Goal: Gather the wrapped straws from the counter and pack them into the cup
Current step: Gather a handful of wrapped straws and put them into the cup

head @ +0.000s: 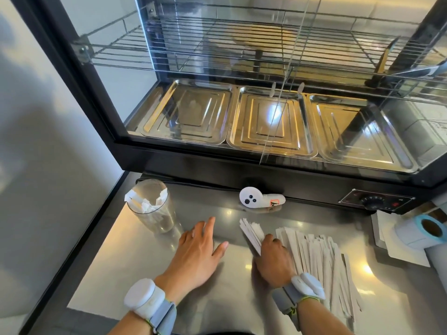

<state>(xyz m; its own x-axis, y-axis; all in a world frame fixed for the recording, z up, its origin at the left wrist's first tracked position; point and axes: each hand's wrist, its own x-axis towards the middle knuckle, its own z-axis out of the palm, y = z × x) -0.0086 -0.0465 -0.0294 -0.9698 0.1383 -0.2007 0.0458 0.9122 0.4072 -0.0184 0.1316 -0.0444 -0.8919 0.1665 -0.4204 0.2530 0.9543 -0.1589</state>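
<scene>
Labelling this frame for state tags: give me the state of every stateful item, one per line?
cup: upright, partly filled with wrapped straws
straw pile: loose on the counter
small bundle: gripped by the right hand
left hand: open, empty, flat over the counter
right hand: closed on the small bundle
three trays: empty

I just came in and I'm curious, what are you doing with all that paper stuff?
Those are wrapped straws lying in a pile on the metal counter. The right hand is closed around a small bunch from the pile's left edge. The left hand is open and empty beside it. The clear cup at the back left already holds some straws.
</scene>
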